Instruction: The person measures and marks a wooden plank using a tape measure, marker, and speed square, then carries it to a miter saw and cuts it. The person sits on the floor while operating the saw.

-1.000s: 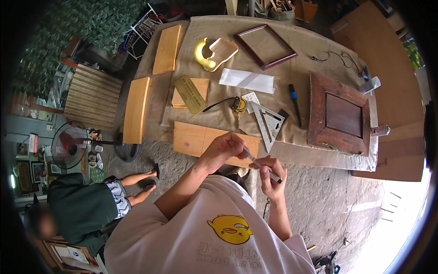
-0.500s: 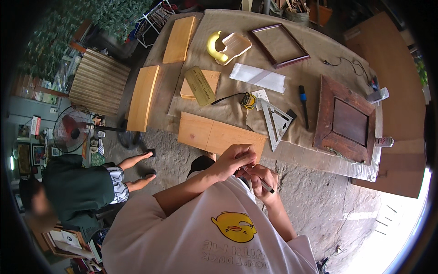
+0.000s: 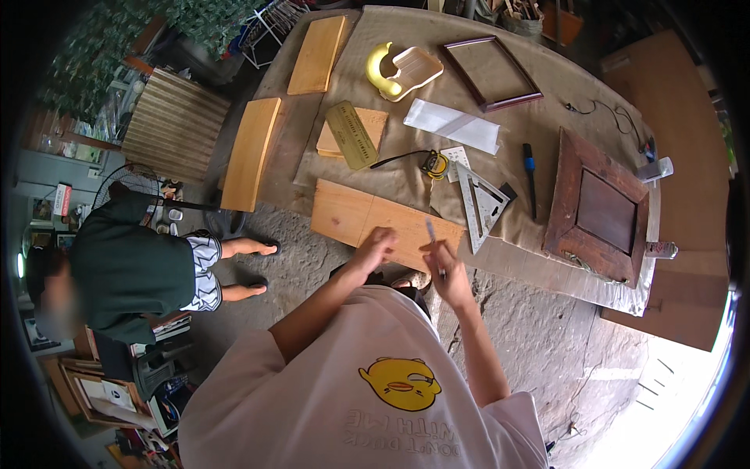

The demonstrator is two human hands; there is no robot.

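A slim grey pen [image 3: 430,230] points up from the closed fingers of my right hand [image 3: 447,272], over the near edge of a pale wooden board [image 3: 340,213]. That board lies along the table's near edge and bears a thin line across it. My left hand [image 3: 375,250] is curled closed over the board's near edge, left of the pen; what its fingers hold, if anything, is hidden. Beyond the board lie a yellow tape measure [image 3: 434,164] and a metal speed square [image 3: 478,205], its corner close to the board's right end.
On the cloth-covered table [image 3: 508,117] lie a wooden block under a brass-coloured plate [image 3: 351,137], a plastic sleeve [image 3: 453,125], a dark brush [image 3: 530,180], a panelled wooden frame [image 3: 566,203], an empty frame [image 3: 491,102] and a banana [image 3: 376,66]. A person [image 3: 133,250] stands at left.
My hands have come apart and moved forward to the board; the pen now points up from my right hand. The person at left has shifted, now overlapping the fan.
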